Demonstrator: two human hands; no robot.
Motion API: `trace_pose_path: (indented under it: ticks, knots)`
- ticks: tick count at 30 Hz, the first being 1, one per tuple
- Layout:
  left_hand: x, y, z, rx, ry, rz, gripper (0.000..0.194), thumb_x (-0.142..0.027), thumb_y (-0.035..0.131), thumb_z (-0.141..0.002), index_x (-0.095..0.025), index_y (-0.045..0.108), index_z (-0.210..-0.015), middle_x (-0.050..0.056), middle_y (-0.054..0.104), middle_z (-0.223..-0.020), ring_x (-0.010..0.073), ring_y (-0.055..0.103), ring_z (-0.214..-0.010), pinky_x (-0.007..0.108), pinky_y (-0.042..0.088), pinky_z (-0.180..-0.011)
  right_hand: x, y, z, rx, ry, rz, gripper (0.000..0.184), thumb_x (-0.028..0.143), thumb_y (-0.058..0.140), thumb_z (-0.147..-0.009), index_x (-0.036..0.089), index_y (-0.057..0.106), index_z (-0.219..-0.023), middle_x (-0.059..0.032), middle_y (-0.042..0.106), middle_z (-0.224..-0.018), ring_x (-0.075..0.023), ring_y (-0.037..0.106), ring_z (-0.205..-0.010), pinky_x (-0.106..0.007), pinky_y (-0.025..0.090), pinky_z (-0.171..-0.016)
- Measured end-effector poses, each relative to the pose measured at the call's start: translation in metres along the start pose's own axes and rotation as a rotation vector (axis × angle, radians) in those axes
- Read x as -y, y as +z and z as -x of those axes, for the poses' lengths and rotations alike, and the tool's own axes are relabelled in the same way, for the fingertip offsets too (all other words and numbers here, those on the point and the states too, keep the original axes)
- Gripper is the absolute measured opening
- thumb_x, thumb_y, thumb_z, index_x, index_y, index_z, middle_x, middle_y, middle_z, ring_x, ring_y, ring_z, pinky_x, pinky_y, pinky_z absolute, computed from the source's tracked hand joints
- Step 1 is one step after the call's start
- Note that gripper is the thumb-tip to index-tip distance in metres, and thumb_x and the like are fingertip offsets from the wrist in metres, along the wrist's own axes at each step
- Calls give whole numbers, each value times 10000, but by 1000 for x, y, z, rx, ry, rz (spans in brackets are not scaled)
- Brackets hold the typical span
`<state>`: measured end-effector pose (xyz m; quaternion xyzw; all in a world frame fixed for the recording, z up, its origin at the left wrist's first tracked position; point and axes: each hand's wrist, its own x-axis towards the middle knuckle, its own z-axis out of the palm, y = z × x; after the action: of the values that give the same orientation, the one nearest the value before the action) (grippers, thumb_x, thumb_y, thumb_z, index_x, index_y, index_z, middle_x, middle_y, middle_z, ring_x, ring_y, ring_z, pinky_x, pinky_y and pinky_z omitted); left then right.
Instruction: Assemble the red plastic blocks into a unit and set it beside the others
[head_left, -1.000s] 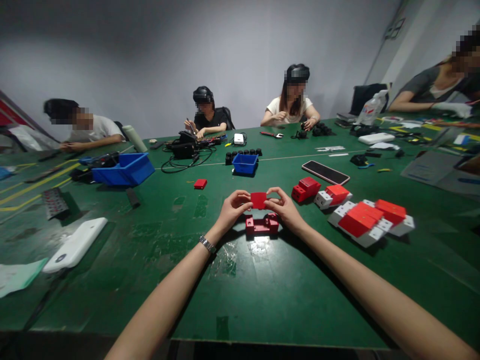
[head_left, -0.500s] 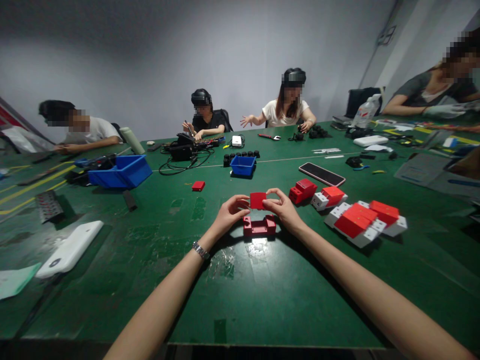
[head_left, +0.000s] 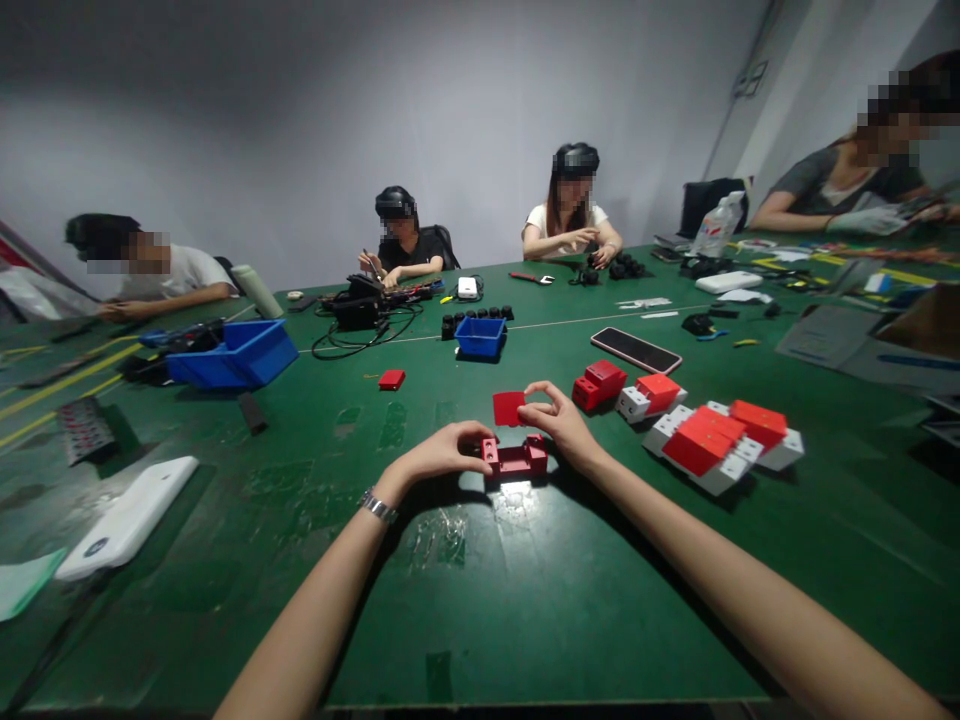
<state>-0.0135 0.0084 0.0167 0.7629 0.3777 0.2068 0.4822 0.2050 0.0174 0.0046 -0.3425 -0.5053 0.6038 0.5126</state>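
Note:
A thin red square plate (head_left: 507, 408) is pinched between the thumb and fingers of my right hand (head_left: 564, 428), held upright just above and behind a dark red U-shaped block (head_left: 516, 468). That block rests on the green table, its middle recessed between two raised ends with holes. My left hand (head_left: 439, 455) grips the block's left end, thumb in front and fingers behind. Right of my right hand lie a red block (head_left: 600, 384), a white block with a red top (head_left: 654, 396) and larger red-and-white blocks (head_left: 709, 448).
Beyond my hands stand a small blue bin (head_left: 481, 338) and a red square piece (head_left: 391, 380). A phone (head_left: 636, 348) lies behind the blocks. A large blue bin (head_left: 247, 360) and a white device (head_left: 131, 515) are at left. Several people sit around the table.
My left hand has left the plate's side and lowered onto the block's left end. My right hand still holds the plate. A co-worker across the table has drawn an outstretched hand in.

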Motion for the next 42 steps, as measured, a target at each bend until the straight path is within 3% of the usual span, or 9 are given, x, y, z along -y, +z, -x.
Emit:
trace_pose_path:
  ticks: [5,13,26,35,42]
  knots:
    - [-4,8,7,-42,78,-195,482,-378,772,-592,-162,586,-980,59,587,-1002,206,538,-939,330,419,-858,1,2,3,-4,10,8,386,333,730,-637,232,470,-904,33,671,-693,-131,635,-651,-232,453,-629]
    - [-4,12,7,-69,182,-250,338,-349,693,-697,-156,597,-956,63,585,-961,180,536,-886,303,424,-812,4,5,7,-7,35,6,412,357,740,-619,235,468,-904,21,679,-717,-145,637,-657,-247,462,-626]
    - [-1,13,7,-96,201,-307,286,-349,646,-744,-144,612,-940,60,600,-926,164,544,-850,279,424,-783,3,3,7,-13,30,-7,431,343,743,-626,248,473,-949,43,661,-694,-121,629,-663,-230,459,-647]
    - [-1,14,7,-123,203,-291,254,-338,649,-736,-148,603,-898,65,601,-924,172,551,-846,285,431,-774,7,4,14,-22,19,37,464,341,709,-665,222,541,-1081,-2,673,-776,-165,648,-773,-278,478,-730]
    - [1,13,6,-123,207,-295,269,-347,645,-737,-151,606,-916,56,598,-919,171,547,-842,288,429,-777,6,5,18,-42,2,8,452,364,712,-662,224,564,-1065,-13,683,-800,-166,643,-744,-263,479,-670]
